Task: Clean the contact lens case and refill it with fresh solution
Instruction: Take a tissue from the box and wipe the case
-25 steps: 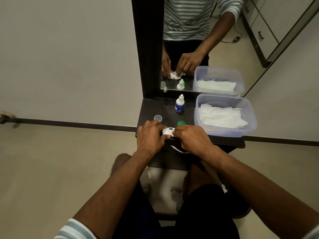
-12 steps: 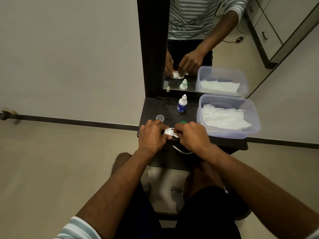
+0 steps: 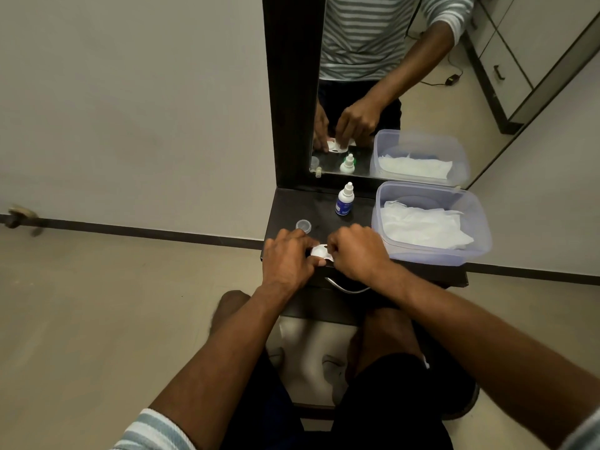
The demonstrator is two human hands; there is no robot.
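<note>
A white contact lens case (image 3: 319, 251) sits at the front edge of a small dark dressing shelf (image 3: 292, 206), mostly hidden between my hands. My left hand (image 3: 289, 258) grips its left end. My right hand (image 3: 355, 251) pinches a bit of white tissue against its right side. A small solution bottle (image 3: 344, 201) with a blue label and white nozzle stands upright behind them. A clear round cap (image 3: 303, 225) lies just beyond my left fingers. The green cap seen earlier is hidden behind my right hand.
A clear plastic tub (image 3: 480, 228) holding white tissues fills the shelf's right side, close to my right hand. A mirror (image 3: 389, 92) rises at the back and reflects my hands. A metal drawer handle (image 3: 347, 289) curves below the shelf. My knees are under it.
Both hands stay on the case with small shifts. My right hand has slid forward and now covers the green cap. The camera view has drifted slightly.
</note>
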